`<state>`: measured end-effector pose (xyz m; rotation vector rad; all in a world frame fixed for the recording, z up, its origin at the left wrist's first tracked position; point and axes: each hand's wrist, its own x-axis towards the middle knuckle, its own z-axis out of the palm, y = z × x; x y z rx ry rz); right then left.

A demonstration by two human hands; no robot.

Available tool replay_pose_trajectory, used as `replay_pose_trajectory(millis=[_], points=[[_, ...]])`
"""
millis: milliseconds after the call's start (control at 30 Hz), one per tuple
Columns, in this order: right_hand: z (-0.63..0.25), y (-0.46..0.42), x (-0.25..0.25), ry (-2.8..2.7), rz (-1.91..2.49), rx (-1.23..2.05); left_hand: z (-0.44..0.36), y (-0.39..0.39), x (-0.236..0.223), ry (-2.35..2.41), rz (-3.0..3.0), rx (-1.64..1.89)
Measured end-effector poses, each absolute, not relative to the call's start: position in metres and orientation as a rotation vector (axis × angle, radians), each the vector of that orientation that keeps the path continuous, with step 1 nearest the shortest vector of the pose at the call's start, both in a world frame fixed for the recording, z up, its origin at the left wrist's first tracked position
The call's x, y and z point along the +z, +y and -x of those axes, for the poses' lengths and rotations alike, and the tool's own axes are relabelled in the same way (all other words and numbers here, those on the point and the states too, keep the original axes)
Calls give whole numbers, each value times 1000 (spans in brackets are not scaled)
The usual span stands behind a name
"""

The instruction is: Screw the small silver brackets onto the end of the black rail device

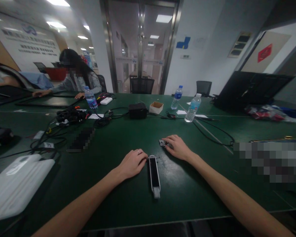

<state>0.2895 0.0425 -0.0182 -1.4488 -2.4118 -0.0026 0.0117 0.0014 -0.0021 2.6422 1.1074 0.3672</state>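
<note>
A long, narrow black strip with silver ends [154, 176] lies on the green table [128, 197] between my arms. My left hand [133, 162] rests curled beside the strip's far end, its fingertips touching that end. My right hand [178, 147] lies palm down a little further off, with its fingers closed over a small silver and black part [162, 143] on the table.
Two water bottles [192, 108] and a small cardboard box [156, 107] stand further back, beside a black box [137, 110]. Tangled cables [71, 117] lie to the left, white foam trays [17, 182] at the near left. A person sits at the far left. A laptop [249, 89] is at right.
</note>
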Motion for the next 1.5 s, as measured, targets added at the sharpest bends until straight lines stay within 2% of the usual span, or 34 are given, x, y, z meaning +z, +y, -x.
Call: replay_pose_trajectory(millis=[133, 333, 567, 767, 967, 1067, 1267, 1500], points=[[-288, 39, -13, -2433, 1543, -31, -12, 1, -2, 1102, -2644, 356], [-305, 34, 1, -2528, 1508, 194, -12, 0, -1, 1106, -2656, 351], [-309, 34, 6, -2409, 1380, 259, -11, 1, -1, 1101, -2645, 352], [-331, 45, 5, -2098, 1606, 130, -11, 1, -3, 1090, -2636, 363], [-353, 60, -10, -2083, 1921, 103, -11, 1, -2, 1099, -2636, 358], [-357, 64, -17, -2184, 1954, 132, -11, 1, -2, 1097, -2642, 350], [-356, 61, -14, -2172, 1906, -58, -11, 1, -3, 1101, -2651, 342], [-343, 46, 8, -2435, 1758, 330, -10, 2, -5, 1090, -2651, 368]])
